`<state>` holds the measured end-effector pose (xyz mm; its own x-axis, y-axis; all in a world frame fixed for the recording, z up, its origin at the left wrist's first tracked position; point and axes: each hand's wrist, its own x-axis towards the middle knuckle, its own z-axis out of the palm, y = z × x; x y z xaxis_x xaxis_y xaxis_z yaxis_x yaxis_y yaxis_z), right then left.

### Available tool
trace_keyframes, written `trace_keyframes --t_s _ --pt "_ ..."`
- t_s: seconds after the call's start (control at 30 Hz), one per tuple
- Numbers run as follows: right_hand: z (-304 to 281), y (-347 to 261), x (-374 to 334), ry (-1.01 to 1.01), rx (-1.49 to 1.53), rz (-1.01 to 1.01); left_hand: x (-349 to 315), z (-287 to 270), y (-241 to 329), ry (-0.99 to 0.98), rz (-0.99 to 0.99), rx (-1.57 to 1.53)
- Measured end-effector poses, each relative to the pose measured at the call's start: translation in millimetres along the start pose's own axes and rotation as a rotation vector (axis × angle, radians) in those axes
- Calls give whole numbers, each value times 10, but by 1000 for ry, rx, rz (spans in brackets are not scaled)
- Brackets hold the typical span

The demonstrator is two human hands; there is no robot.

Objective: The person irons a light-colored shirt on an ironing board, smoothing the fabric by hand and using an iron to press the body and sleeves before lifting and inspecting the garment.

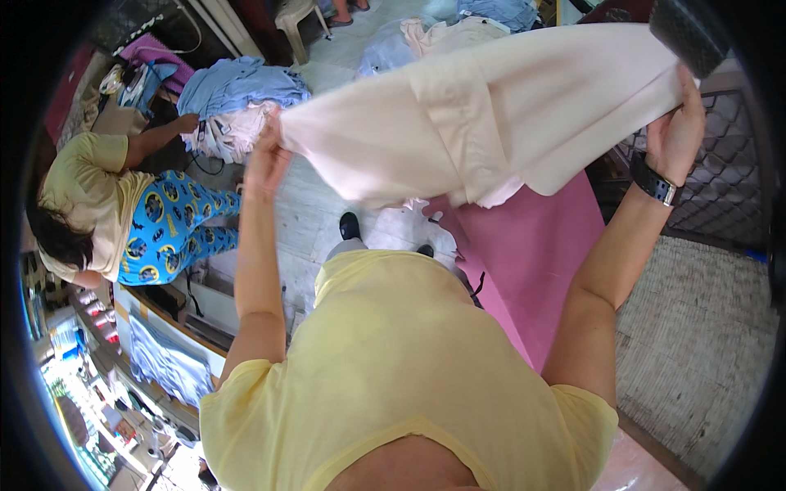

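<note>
A pale cream-pink garment (385,123) is stretched sideways in the air in front of me, slightly blurred by motion. A stitched band crosses its middle; its exact kind I cannot tell. My left hand (268,159) is closed on its narrow left end. On the far right, my right hand (678,135), with a dark watch (652,180) on the wrist, grips the other end, which sits higher. Below the cloth, a pink-covered surface (524,254) shows, partly hidden by the garment and my right arm.
To the left another person (98,188) in patterned blue trousers reaches to a pile of blue and pink clothes (241,90). More clothes (450,33) lie beyond the garment, near a plastic chair (299,20). A metal mesh grille (729,155) stands at right; pale tiles (315,184) cover the floor.
</note>
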<state>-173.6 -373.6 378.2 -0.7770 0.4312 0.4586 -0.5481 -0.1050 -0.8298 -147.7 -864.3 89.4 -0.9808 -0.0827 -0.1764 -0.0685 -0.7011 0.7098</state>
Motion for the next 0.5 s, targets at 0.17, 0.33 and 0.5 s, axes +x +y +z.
trace_keyframes --t_s 0.17,0.33,0.5 --pt "-366 559 300 89 12 106 957 186 1495 -60 497 469" --pt "-200 902 120 198 -118 186 1695 565 2318 -320 713 877" --pt "-126 1073 414 -380 133 445 2930 802 2697 -331 675 906"
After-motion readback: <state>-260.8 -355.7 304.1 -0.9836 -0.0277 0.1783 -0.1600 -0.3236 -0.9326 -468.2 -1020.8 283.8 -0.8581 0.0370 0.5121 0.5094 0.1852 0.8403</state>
